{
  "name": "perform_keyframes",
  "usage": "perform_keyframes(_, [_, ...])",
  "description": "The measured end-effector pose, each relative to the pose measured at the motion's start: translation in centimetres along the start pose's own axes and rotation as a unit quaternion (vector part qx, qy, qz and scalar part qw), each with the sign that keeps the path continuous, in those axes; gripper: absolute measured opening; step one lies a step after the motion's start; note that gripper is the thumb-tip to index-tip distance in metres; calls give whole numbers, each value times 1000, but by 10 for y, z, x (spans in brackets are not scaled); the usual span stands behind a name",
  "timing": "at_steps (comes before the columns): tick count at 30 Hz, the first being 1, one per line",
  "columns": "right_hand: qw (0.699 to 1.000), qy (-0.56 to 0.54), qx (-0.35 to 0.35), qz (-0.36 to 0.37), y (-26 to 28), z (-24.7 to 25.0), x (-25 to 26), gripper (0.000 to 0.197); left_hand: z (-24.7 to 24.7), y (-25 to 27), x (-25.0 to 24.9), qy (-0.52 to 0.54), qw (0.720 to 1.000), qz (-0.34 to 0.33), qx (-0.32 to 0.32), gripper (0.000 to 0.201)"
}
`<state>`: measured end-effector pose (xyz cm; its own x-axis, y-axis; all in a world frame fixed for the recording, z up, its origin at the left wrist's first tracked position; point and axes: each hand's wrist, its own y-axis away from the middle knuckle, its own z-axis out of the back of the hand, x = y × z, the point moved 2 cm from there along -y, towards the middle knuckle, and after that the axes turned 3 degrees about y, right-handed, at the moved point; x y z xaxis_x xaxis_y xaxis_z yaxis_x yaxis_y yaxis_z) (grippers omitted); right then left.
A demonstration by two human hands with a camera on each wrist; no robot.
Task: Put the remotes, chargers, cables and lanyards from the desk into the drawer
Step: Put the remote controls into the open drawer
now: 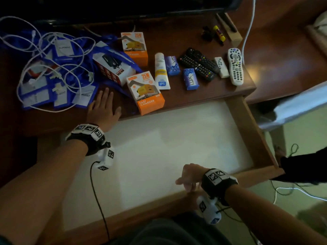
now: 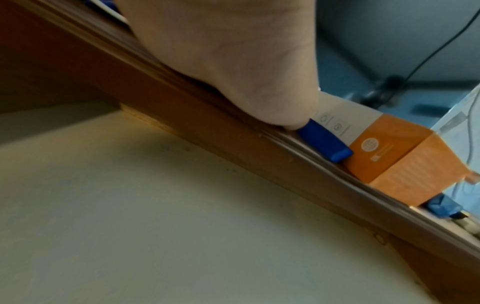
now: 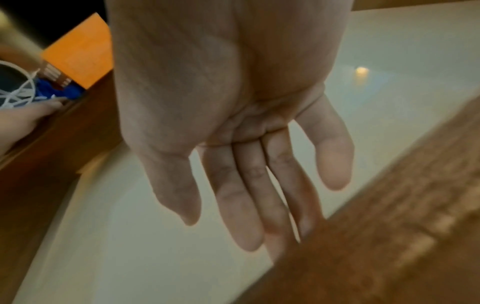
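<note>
The drawer (image 1: 247, 128) stands pulled out under the desk, its pale bottom bare. My left hand (image 1: 103, 106) lies flat on the desk's front edge, fingers straight, between the tangle of white cables (image 1: 44, 55) on blue lanyards (image 1: 37, 96) and an orange charger box (image 1: 146, 92). In the left wrist view the thumb touches a blue strap (image 2: 324, 142) beside that orange charger box (image 2: 397, 162). My right hand (image 1: 188, 179) hangs over the drawer's front rail, fingers (image 3: 239, 197) straight and empty. Two black remotes (image 1: 198, 65) and two white remotes (image 1: 235, 66) lie at the desk's right.
More charger boxes (image 1: 113, 68) sit mid-desk, with a white tube (image 1: 161, 70), two small blue boxes (image 1: 191, 79) and a glue stick (image 1: 219, 33). A dark screen (image 1: 123, 7) stands at the back. A white cable (image 1: 247, 30) hangs at the right.
</note>
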<state>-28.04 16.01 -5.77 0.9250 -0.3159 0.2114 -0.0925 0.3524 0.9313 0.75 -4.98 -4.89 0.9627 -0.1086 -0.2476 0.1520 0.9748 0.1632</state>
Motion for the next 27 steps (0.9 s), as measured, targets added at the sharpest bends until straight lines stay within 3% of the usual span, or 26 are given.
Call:
perform_keyframes(3, [997,-81,17,-12,0,1,-2,37,0,3,-2,28,1000,2,-12,64])
perform_keyframes(6, [993,-110,-46,-27,-2,4,-12,31,0,8,-3,118,991,18,-63,57])
perform_keyframes(8, [982,-159,-106,-11,-1,8,-23,26,2,20,-7,211,969,48,-120,46])
perform_keyframes(10, [951,-271,-148,13,4,15,-37,22,6,36,-19,299,935,79,-176,37])
perform_keyframes(12, [926,-334,-175,34,14,26,-52,23,14,52,-41,323,916,68,-229,32])
perform_keyframes(14, [920,-334,-197,54,24,45,-67,24,17,62,-70,320,910,34,-261,27])
perform_keyframes(19, [905,-320,-258,113,35,119,-115,22,1,67,-165,323,927,-37,-189,11])
perform_keyframes(23, [876,-330,-312,162,42,179,-155,19,-16,55,-251,321,929,-73,-170,20])
perform_keyframes(27, [822,-291,-463,160,34,229,-186,13,-27,24,-331,330,935,-86,-103,20])
